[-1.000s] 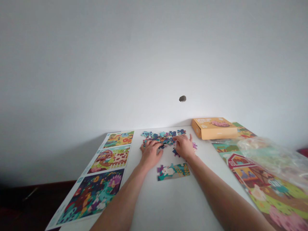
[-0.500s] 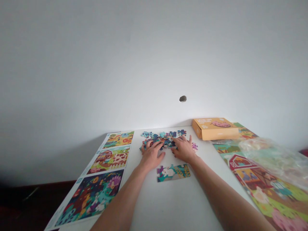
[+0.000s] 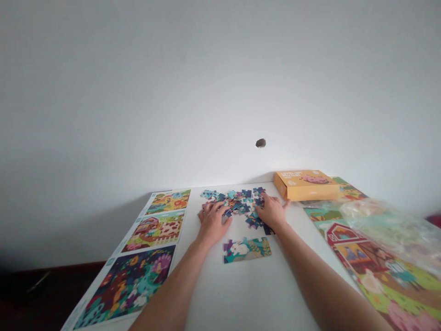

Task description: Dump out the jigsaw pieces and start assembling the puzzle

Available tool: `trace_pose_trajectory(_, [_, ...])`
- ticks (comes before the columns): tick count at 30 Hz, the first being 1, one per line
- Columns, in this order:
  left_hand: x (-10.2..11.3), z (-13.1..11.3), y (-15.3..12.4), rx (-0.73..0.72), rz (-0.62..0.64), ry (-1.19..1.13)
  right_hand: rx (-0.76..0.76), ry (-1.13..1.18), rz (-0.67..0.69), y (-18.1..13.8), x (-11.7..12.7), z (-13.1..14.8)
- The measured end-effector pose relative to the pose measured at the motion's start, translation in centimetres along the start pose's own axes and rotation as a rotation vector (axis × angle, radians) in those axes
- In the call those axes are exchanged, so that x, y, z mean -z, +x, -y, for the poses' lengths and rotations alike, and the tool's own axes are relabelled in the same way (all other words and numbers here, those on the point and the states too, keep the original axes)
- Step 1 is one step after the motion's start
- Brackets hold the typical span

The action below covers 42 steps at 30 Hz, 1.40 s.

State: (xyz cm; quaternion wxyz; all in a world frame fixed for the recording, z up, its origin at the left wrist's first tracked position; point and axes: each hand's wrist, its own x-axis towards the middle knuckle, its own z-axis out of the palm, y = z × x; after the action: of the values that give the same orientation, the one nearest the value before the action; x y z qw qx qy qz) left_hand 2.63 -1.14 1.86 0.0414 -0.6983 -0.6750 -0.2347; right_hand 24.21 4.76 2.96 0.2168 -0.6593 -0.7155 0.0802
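A heap of loose jigsaw pieces (image 3: 237,207) in blue, teal and orange lies on the white table (image 3: 234,294), toward the wall. My left hand (image 3: 212,222) rests on the heap's left side, fingers spread and pointing away from me. On the right side, my right hand (image 3: 272,211) lies over some pieces with its fingers apart; a few dark blue pieces (image 3: 254,220) show beside its thumb. What lies under both palms is hidden. Nearer to me, between my forearms, sits a joined strip of puzzle (image 3: 247,249) with a white rabbit on it.
A printed sheet with three pictures (image 3: 138,271) lies along the left edge. At the back right stands an orange puzzle box (image 3: 308,185). Crumpled clear plastic (image 3: 389,225) covers part of a farm-scene poster (image 3: 389,271) on the right. The white wall (image 3: 220,92) borders the far edge.
My right hand has shifted a little to the right, and dark pieces now show beside and below it. My left hand stays nearly in place. The view has tilted slightly.
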Motion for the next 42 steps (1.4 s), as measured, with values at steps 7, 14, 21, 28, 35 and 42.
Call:
trace_pose_trajectory(7, [0.4, 0.3, 0.3, 0.292, -0.038, 0.104, 0.091, 0.000, 0.020, 0.0, -0.3, 0.4])
trace_pose_trajectory(14, [0.0, 1.0, 0.7, 0.252, -0.067, 0.025, 0.319, -0.011, 0.058, -1.4, -0.4, 2.1])
trace_pose_trajectory(21, [-0.4, 2.6, 1.1, 0.200, -0.205, -0.202, 0.549, -0.026, 0.181, -2.2, -0.1, 3.1])
trace_pose_trajectory(28, [-0.1, 2.2, 1.0, 0.093, -0.205, -0.185, 0.488, 0.027, 0.094, -2.2, 0.2, 3.3])
trace_pose_trajectory(35, [-0.2, 0.7, 0.6, 0.167, -0.065, -0.011, 0.621, 0.092, 0.167, -2.4, -0.3, 3.5])
trace_pose_trajectory(42, [-0.1, 1.4, 0.9, 0.250, -0.023, -0.066, 0.545, 0.088, 0.152, -2.2, -0.1, 3.0])
